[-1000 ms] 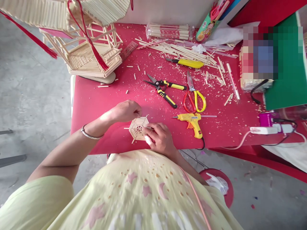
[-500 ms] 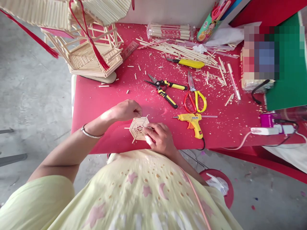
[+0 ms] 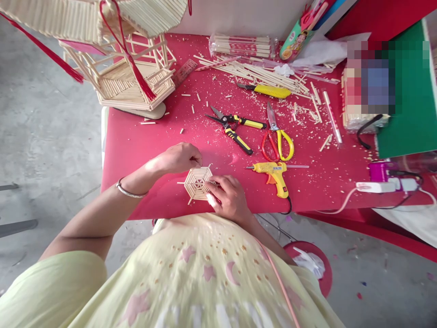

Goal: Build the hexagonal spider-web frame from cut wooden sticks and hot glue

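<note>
A hexagonal panel of thin wooden sticks point(image 3: 196, 184), built in rings like a web, lies by the table's front edge. A few stick ends jut out past its outline. My right hand point(image 3: 228, 196) grips its right side, thumb and fingers bent over that edge. At the upper edge, my left hand point(image 3: 182, 157) is closed in a pinch. Whatever its fingertips hold is hidden or too small to make out. To the right of my right hand, a yellow hot glue gun point(image 3: 273, 174) lies on its side with a clear glue stick in its back.
Beyond my hands lie black-and-yellow snips point(image 3: 230, 120), red-and-yellow scissors point(image 3: 273, 130) and a yellow utility knife point(image 3: 271, 91). Loose sticks point(image 3: 259, 75) and cut scraps cover the back. A stick-built pavilion model point(image 3: 136, 82) with red tassels stands at the left; a power strip point(image 3: 375, 187) lies right.
</note>
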`<state>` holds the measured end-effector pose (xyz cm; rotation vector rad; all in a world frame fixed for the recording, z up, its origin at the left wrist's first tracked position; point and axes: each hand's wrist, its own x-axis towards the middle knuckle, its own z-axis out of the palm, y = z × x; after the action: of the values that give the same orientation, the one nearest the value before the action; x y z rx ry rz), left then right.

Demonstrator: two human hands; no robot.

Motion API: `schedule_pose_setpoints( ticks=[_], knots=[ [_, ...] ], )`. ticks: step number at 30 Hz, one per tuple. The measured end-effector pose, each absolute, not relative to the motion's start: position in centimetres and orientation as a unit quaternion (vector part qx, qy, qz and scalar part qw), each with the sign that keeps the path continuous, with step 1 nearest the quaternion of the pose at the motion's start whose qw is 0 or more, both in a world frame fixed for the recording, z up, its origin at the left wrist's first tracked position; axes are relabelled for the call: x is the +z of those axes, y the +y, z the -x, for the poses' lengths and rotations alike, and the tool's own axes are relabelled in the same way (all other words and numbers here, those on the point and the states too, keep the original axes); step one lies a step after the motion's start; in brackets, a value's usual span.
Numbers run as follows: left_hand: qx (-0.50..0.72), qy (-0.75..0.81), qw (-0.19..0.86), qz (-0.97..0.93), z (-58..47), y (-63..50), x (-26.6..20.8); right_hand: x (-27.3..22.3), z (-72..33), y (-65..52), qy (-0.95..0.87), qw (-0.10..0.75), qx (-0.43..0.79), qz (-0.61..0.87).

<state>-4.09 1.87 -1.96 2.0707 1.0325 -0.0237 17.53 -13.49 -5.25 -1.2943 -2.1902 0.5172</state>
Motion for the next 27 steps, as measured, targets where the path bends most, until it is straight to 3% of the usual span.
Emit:
schedule_pose_setpoints(
  ticks=[9, 17, 27],
  knots=[
    [0.008, 0.402, 0.418, -0.814, 4.1, 1.7, -2.1, -5.3, -17.5, -13.5, -0.813, 0.269, 0.19, 0.481],
    [0.153, 0.41, 0.448, -0.78, 6.8, 0.9, -2.4, -5.4, -17.5, -13.5, -0.815, 0.266, 0.191, 0.477],
    [0.197, 0.362, 0.416, -0.811, 8.7, -0.1, -3.6, -3.1, -18.1, -12.1, -0.78, 0.291, 0.226, 0.506]
  ],
)
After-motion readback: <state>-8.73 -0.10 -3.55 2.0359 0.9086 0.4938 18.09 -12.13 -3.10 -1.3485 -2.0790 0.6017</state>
